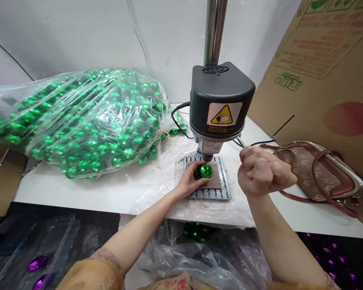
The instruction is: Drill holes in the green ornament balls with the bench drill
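A drill press (222, 96) with a black motor housing stands on the white table, its bit pointing down at a shiny green faceted bead (206, 171). With thumb and fingers curved around its left side, my left hand (191, 177) holds this bead on a flat brown board (215, 182) over the slotted metal base (226, 193). My right hand (263, 171) is raised in a closed fist to the right of the drill. A thin metal lever (240, 141) runs from the machine toward that fist; the gripped part is hidden by the fingers.
A large clear bag (99, 125) of green beads fills the table's left side. At right lie a brown handbag (317, 169) and a tall cardboard box (329, 80). Clear plastic (205, 262) hangs below the table edge; purple faceted pieces (36, 264) lie lower left.
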The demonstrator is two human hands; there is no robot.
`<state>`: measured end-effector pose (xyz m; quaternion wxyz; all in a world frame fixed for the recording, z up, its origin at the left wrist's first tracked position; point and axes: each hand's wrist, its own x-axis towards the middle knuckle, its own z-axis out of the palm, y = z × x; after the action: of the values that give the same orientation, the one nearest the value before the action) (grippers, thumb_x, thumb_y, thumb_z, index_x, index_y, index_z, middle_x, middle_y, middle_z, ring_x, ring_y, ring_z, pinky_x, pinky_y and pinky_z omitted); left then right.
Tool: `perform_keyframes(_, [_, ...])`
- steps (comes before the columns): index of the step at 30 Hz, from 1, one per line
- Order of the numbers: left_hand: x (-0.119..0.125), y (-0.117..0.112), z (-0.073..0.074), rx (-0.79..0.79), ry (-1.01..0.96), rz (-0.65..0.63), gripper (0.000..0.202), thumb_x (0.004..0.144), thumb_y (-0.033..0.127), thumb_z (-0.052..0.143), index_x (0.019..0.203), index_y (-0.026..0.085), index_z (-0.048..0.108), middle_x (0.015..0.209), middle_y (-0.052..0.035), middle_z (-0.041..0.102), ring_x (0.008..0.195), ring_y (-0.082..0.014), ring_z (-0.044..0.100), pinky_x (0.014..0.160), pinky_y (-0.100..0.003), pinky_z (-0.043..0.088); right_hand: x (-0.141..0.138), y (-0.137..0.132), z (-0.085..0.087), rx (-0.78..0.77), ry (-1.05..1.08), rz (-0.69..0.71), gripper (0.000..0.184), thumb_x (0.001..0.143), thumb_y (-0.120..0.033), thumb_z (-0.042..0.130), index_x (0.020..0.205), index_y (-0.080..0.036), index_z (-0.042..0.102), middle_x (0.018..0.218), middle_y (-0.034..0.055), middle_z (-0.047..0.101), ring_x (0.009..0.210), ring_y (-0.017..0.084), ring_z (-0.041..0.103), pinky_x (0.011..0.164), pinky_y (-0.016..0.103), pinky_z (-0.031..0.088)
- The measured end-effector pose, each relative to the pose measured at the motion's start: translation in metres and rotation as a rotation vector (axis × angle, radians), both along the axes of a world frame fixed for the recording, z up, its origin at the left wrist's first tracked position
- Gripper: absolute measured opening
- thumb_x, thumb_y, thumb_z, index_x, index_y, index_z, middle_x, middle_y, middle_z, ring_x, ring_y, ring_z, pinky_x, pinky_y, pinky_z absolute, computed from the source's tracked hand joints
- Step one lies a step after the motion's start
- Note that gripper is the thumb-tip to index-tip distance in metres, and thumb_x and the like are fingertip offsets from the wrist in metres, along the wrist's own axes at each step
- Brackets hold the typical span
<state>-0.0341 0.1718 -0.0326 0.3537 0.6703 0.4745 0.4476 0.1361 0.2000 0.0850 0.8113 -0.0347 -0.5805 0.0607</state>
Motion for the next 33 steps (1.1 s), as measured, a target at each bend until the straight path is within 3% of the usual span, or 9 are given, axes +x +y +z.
perform_keyframes(4, [0.001, -0.001, 0.003, 0.0, 0.001, 0.0, 0.055, 0.073, 0.036, 0.082, 0.121, 0.024, 0.058, 0.117, -0.0062, 0.066, 0.117, -0.0284, 0.059, 0.112, -0.05, 0.035, -0.006, -0.007, 0.018, -0.103, 0.063, 0.009, 0.045, 0.08, -0.011, 0.055, 0.052, -0.017, 0.02, 0.045, -0.0066, 0.031, 0.038, 0.004, 0.029, 0.039, 0.025, 0.027])
perform_keyframes(9, [0.002, -0.002, 0.006, -0.029, -0.029, 0.049, 0.054, 0.074, 0.037, 0.08, 0.12, 0.022, 0.057, 0.12, -0.0086, 0.065, 0.116, -0.0284, 0.06, 0.106, -0.047, 0.042, -0.01, -0.006, 0.073, -0.481, 0.112, 0.031, 0.043, 0.084, -0.017, 0.059, 0.049, -0.019, 0.035, 0.04, -0.0072, 0.034, 0.035, 0.004, 0.03, 0.036, 0.025, 0.023])
perform_keyframes(14, [0.003, -0.051, 0.016, 0.079, 0.041, 0.178, 0.051, 0.075, 0.042, 0.077, 0.117, 0.024, 0.056, 0.109, -0.0077, 0.066, 0.102, -0.0263, 0.064, 0.089, -0.041, 0.051, -0.005, 0.004, 0.093, -0.595, 0.028, 0.095, 0.04, 0.084, -0.019, 0.06, 0.05, -0.019, 0.039, 0.041, -0.0077, 0.036, 0.035, 0.003, 0.03, 0.034, 0.024, 0.021])
perform_keyframes(19, [-0.003, -0.128, 0.0, 0.3, 0.44, -0.327, 0.062, 0.07, 0.055, 0.077, 0.123, 0.032, 0.055, 0.096, -0.0087, 0.069, 0.082, -0.028, 0.064, 0.069, -0.043, 0.051, -0.005, 0.004, 0.089, -0.564, 0.025, 0.075, 0.041, 0.086, -0.022, 0.06, 0.051, -0.019, 0.039, 0.043, -0.0079, 0.037, 0.034, 0.002, 0.031, 0.033, 0.023, 0.024])
perform_keyframes(22, [-0.015, -0.14, -0.01, 0.444, 0.594, -0.48, 0.063, 0.07, 0.058, 0.075, 0.124, 0.034, 0.054, 0.096, -0.01, 0.07, 0.087, -0.0309, 0.064, 0.073, -0.046, 0.052, -0.006, 0.003, 0.089, -0.557, 0.035, 0.065, 0.04, 0.086, -0.022, 0.059, 0.052, -0.019, 0.039, 0.044, -0.0075, 0.037, 0.035, 0.002, 0.032, 0.033, 0.023, 0.024])
perform_keyframes(24, [-0.026, -0.123, -0.007, 0.475, 0.551, -0.395, 0.046, 0.08, 0.05, 0.068, 0.121, 0.033, 0.056, 0.099, -0.0089, 0.069, 0.094, -0.0294, 0.064, 0.082, -0.046, 0.053, -0.007, 0.003, 0.089, -0.555, 0.04, 0.062, 0.039, 0.086, -0.022, 0.06, 0.052, -0.019, 0.039, 0.045, -0.0073, 0.037, 0.036, 0.003, 0.034, 0.033, 0.024, 0.024])
perform_keyframes(26, [-0.04, -0.083, 0.002, 0.425, 0.504, -0.181, 0.027, 0.09, 0.034, 0.057, 0.116, 0.028, 0.058, 0.1, -0.0088, 0.068, 0.097, -0.0272, 0.063, 0.088, -0.046, 0.052, -0.008, 0.003, 0.089, -0.551, 0.044, 0.061, 0.039, 0.086, -0.021, 0.06, 0.052, -0.019, 0.039, 0.045, -0.0072, 0.037, 0.036, 0.003, 0.035, 0.033, 0.024, 0.024])
perform_keyframes(30, [-0.066, 0.039, 0.023, 0.206, 0.492, 0.264, 0.02, 0.088, 0.013, 0.051, 0.103, 0.019, 0.062, 0.103, -0.0126, 0.064, 0.103, -0.0298, 0.058, 0.095, -0.049, 0.046, -0.01, 0.004, 0.088, -0.539, 0.065, 0.025, 0.041, 0.085, -0.019, 0.06, 0.051, -0.019, 0.038, 0.044, -0.0074, 0.036, 0.035, 0.002, 0.033, 0.033, 0.025, 0.023])
perform_keyframes(33, [-0.079, 0.121, 0.031, 0.18, 0.424, 0.351, 0.014, 0.086, 0.005, 0.054, 0.094, 0.013, 0.062, 0.098, -0.0135, 0.063, 0.109, -0.0319, 0.057, 0.101, -0.05, 0.042, -0.011, 0.003, 0.089, -0.548, 0.071, 0.018, 0.04, 0.085, -0.019, 0.06, 0.051, -0.019, 0.039, 0.044, -0.0067, 0.038, 0.036, 0.004, 0.035, 0.033, 0.027, 0.022])
